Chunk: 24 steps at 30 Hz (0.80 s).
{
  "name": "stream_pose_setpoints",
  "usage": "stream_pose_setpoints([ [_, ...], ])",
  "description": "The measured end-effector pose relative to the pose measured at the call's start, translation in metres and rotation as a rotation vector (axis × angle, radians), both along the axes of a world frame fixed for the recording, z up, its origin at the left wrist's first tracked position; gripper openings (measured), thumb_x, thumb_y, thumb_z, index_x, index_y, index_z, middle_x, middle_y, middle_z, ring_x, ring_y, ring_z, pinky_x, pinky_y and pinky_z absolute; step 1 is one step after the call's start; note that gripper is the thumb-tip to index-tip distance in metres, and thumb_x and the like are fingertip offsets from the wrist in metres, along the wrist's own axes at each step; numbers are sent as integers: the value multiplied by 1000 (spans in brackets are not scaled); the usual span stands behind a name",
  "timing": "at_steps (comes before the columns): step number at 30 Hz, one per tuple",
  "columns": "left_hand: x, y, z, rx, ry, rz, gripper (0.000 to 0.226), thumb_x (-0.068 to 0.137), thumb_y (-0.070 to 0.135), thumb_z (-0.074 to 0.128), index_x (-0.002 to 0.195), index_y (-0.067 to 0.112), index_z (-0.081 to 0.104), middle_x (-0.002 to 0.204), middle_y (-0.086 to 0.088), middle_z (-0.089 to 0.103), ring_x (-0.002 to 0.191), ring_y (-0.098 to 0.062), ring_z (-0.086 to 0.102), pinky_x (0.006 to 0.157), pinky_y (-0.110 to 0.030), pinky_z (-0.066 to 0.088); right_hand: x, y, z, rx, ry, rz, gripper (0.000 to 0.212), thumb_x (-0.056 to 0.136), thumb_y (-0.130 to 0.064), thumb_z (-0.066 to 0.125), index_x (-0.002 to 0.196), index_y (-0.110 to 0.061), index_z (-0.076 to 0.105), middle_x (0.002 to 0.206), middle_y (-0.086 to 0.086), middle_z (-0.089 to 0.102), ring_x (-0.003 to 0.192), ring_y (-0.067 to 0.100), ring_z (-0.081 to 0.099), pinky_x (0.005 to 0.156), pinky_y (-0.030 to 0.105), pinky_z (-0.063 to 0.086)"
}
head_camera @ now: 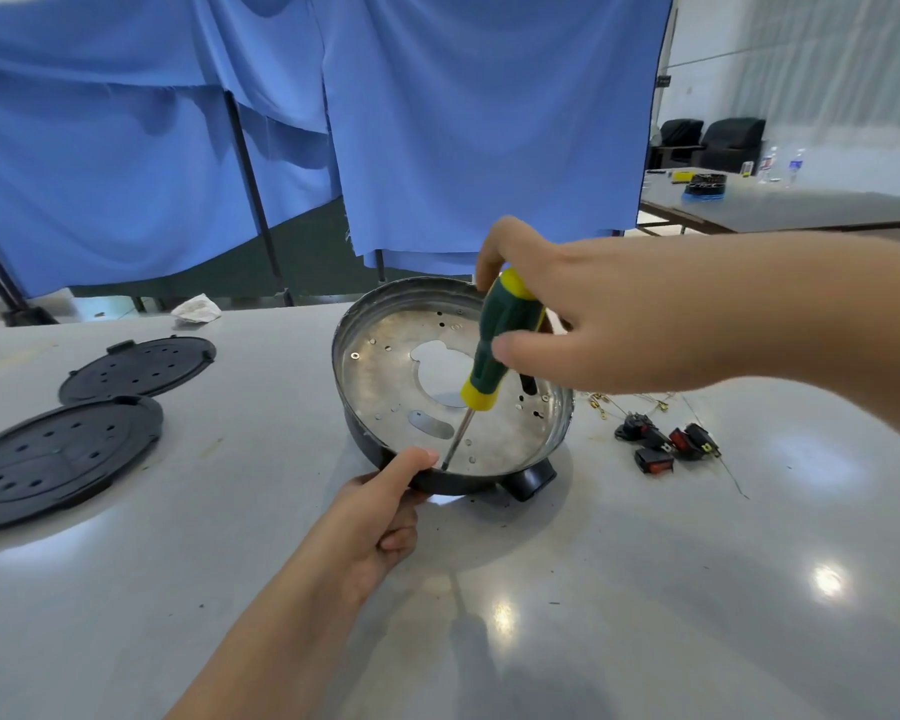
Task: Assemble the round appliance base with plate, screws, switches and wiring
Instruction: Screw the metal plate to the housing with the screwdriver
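Right hand (593, 324): reaching in from the right, fingers and thumb curled around the green and yellow handle of the screwdriver (494, 345); grip closed on it, handle tilted, shaft pointing down and to the left.
Screwdriver tip: down on the metal plate (385, 387), close to the near rim, just beside the left thumb.
Left hand (380, 517): coming from below, grip closed on the near rim of the round base (349, 428), thumb over the edge, other fingers curled under the outside wall.
Round base: on the grey bench (645, 589), near the middle, open side up.
Inside the base: shiny metal plate with many small holes and one large cut-out in the centre.
Right of the base: black and red switches (666, 441) and thin wires (624, 402) loose on the bench.
Left of the base: two black round covers (63, 454) with holes, lying flat.
Behind: blue cloth (437, 122) hanging.
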<state>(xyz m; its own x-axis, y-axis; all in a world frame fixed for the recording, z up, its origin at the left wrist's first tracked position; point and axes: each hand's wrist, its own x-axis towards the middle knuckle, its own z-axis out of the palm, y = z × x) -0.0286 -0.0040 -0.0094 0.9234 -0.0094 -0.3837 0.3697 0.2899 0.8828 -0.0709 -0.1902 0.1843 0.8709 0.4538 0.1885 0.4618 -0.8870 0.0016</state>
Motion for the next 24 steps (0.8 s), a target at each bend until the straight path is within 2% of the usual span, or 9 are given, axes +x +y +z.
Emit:
stream_pose_setpoints([
  [2, 0, 0, 0, 0, 1, -5, 23, 81, 21, 72, 79, 9, 52, 91, -15, 47, 37, -8, 16, 37, -19, 14, -4, 2, 1, 11, -10, 28, 30, 90, -57, 39, 95, -27, 38, 59, -6, 46, 43, 6, 41, 36, 17, 34],
  [6, 1, 0, 0, 3, -6, -9, 21, 82, 21, 71, 82, 9, 54, 91, -16, 47, 37, -8, 16, 36, -18, 14, -4, 5, -1, -205, -302, -17, 62, 76, -76, 17, 64, -18, 37, 52, -2, 41, 43, 12, 36, 43, 26, 21],
  [8, 0, 1, 0, -3, 0, -13, 21, 82, 21, 71, 79, 9, 55, 91, -16, 49, 36, -7, 17, 36, -18, 15, -4, 3, -2, -205, -292, -26, 63, 74, -78, 16, 69, -20, 37, 53, -2, 43, 43, 12, 38, 43, 27, 21],
  [12, 0, 2, 0, -14, 12, -17, 23, 80, 21, 73, 75, 10, 54, 91, -15, 51, 37, -8, 17, 35, -18, 17, -5, 0, -5, 19, -35, 84, 38, 81, -63, 27, 102, -32, 35, 59, -5, 49, 48, 10, 45, 45, 27, 31],
  [15, 0, 0, 0, -10, 0, -16, 22, 80, 20, 73, 77, 11, 53, 94, -12, 46, 36, -8, 16, 35, -18, 16, -2, 1, -1, 8, -97, 115, 37, 81, -62, 30, 92, -29, 42, 57, -6, 48, 47, 7, 44, 44, 23, 29],
  [18, -1, 0, 1, -12, -10, -13, 20, 81, 19, 71, 79, 12, 53, 94, -13, 45, 36, -7, 16, 34, -19, 15, 5, 3, 0, -181, -318, 29, 58, 79, -69, 19, 71, -17, 44, 53, -3, 42, 45, 12, 38, 43, 27, 22],
  [20, 0, 0, 1, -16, -8, -16, 20, 81, 19, 71, 79, 12, 52, 94, -14, 46, 35, -7, 16, 34, -19, 14, 8, 1, -1, -246, -379, -9, 65, 78, -72, 13, 65, -15, 42, 52, -1, 41, 43, 14, 36, 43, 27, 20],
  [22, 0, 0, 0, -20, -8, -17, 21, 81, 19, 71, 78, 12, 52, 95, -13, 44, 35, -7, 16, 34, -18, 14, 9, -2, -2, -201, -310, -10, 62, 77, -73, 14, 77, -17, 42, 54, -1, 45, 44, 14, 41, 43, 27, 24],
  [24, 0, 0, 0, -17, -3, -15, 22, 81, 20, 71, 77, 12, 52, 96, -12, 44, 35, -8, 16, 35, -18, 14, 8, -5, -3, -69, -138, 3, 48, 80, -67, 23, 98, -25, 37, 57, -4, 49, 48, 12, 46, 44, 28, 30],
])
